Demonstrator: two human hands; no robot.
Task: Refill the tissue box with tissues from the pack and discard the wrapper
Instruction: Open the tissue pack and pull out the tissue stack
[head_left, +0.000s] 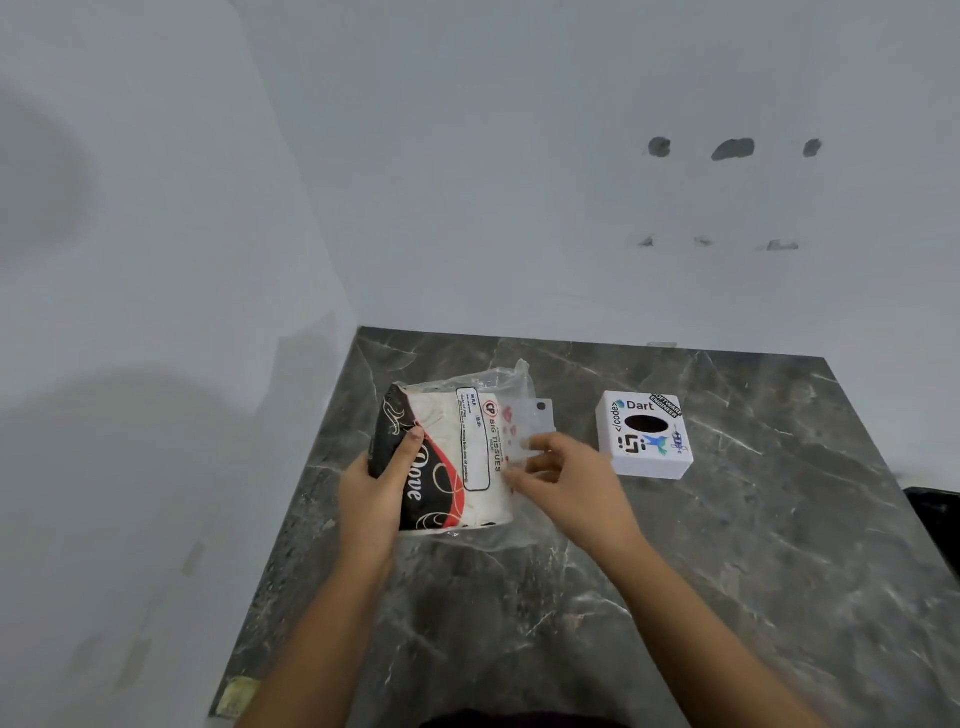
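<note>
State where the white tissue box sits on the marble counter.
The tissue box stands on the dark marble counter, right of the tissue pack, just beyond the right hand.

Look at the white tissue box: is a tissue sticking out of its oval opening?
No, the white tissue box shows only a dark, empty oval opening on top.

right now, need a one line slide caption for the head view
Left hand grips the tissue pack while the right hand pulls its clear wrapper open beside the white tissue box.
</note>
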